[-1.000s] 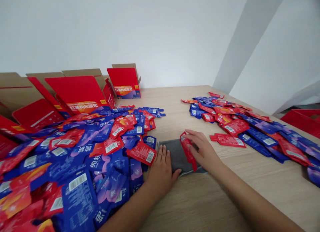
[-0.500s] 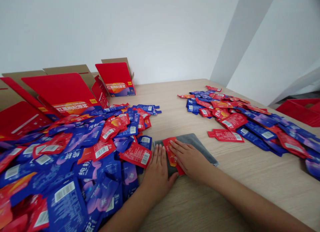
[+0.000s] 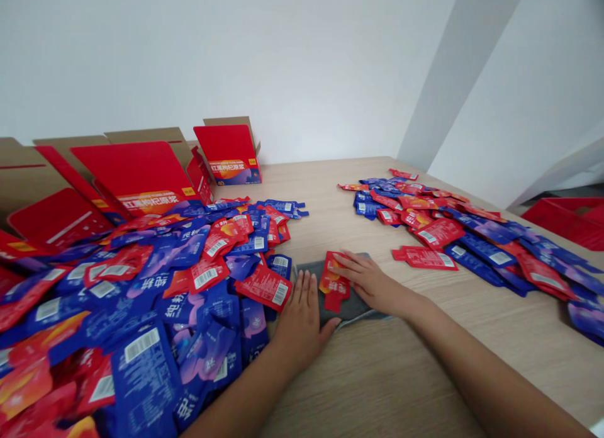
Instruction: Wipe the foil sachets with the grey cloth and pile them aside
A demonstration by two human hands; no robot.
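A red spouted pouch (image 3: 335,287) lies on a dark grey cloth (image 3: 359,308) in the middle of the table, its narrow spout end toward me. My left hand (image 3: 302,315) rests flat on the cloth's left part, fingers stretched forward and thumb out to the right, with the pouch just beside it. My right hand (image 3: 365,279) lies over the pouch's right edge and the cloth, fingers extended and flat. Touching the left fingers' side is another red pouch (image 3: 264,286), barcode up, at the edge of a large heap.
A big heap of blue and red pouches (image 3: 146,375) covers the table's left side. Another spread of pouches (image 3: 425,218) runs along the right. Open red cartons (image 3: 231,153) stand at the back left, and a red box (image 3: 566,221) is beyond the table's right edge.
My right hand has shifted right and off most of the red pouch, so more of its face and its spout end now show. The left hand stays flat. The view has shifted slightly.
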